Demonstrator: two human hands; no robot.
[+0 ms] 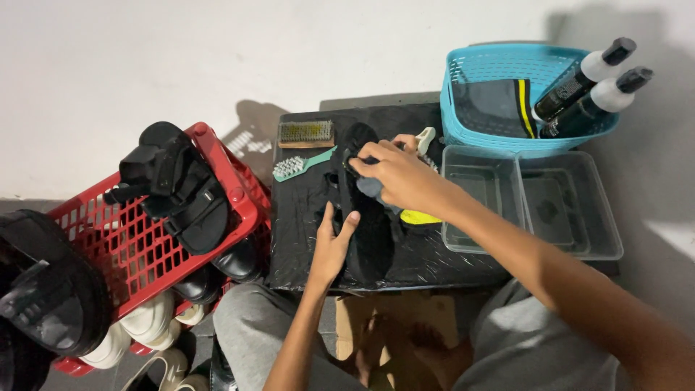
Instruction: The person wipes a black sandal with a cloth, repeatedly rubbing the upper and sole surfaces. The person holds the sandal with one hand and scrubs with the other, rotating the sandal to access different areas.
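Left hand grips one black sandal; right hand pinches its strap; two brushes nearby.

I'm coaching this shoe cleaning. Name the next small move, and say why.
Probably draw the grey cloth down the black sandal toward its heel: the right hand presses the cloth near the toe end, while the left hand steadies the sandal's side.
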